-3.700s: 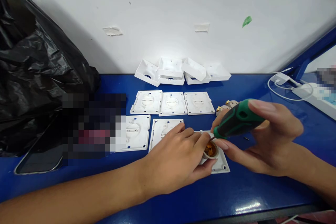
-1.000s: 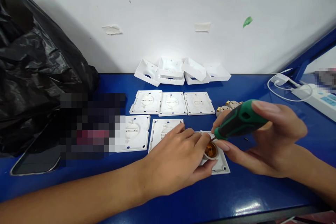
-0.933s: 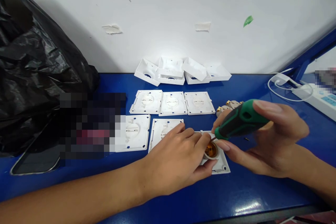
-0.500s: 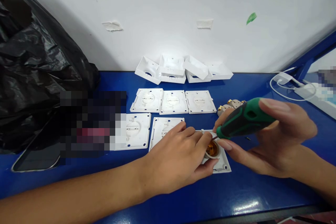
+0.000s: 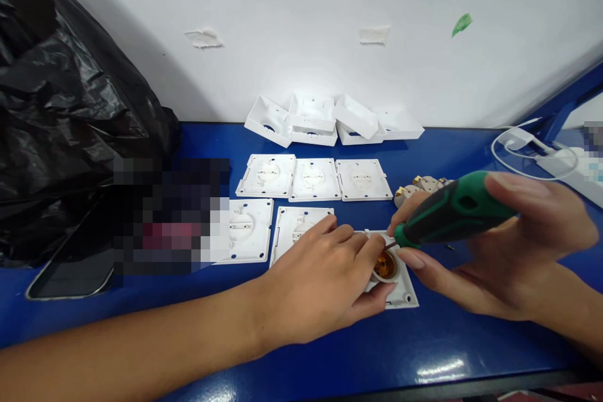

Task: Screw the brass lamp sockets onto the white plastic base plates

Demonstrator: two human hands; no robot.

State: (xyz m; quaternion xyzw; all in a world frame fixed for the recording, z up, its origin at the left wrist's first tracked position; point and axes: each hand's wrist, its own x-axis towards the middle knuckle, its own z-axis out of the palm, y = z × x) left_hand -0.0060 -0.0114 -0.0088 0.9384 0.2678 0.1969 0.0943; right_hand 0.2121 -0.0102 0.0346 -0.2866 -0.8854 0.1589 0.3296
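A blue table [image 5: 301,367] runs out of view left and right; a black plastic bag [image 5: 85,94] hides its far left corner. The left hand [image 5: 330,264], fingers nearly closed, grips a round socket [image 5: 395,272] against a white plate [image 5: 407,298] near the table's near edge, covering much of both. The right hand [image 5: 532,239] curls closed around a green-and-black screwdriver [image 5: 452,210]; its tip is hidden at the socket. White boxes [image 5: 313,110] overlap along the far edge, five other plates [image 5: 313,191] before them, one partly pixelated, one partly under the left hand. A power strip [image 5: 563,166] is cut off at right. Round parts [image 5: 426,184] sit half hidden behind the screwdriver.
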